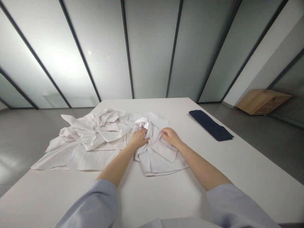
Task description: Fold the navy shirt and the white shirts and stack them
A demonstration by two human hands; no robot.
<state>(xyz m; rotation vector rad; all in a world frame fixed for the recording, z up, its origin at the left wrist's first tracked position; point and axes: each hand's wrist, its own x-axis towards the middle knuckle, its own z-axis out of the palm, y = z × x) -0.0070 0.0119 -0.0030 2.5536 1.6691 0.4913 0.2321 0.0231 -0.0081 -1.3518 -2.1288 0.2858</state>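
Note:
A crumpled white shirt (156, 156) lies on the table right in front of me, its folds bunched up toward the middle. My left hand (139, 138) rests on its left side, thumb apart and fingers stretched over the bunched cloth. On the right side of the same shirt, my right hand (170, 136) has its fingers bent and pinched at the fabric; the fingertips are partly hidden. Left of my left hand is a larger heap of white garments (95, 129), rumpled and touching the shirt.
The white table (237, 171) stretches away from me. A folded dark navy cloth (210, 125) lies near its right edge. Frosted glass panels (152, 47) stand behind the table. A wooden drawer cabinet (263, 101) is on the floor at the far right.

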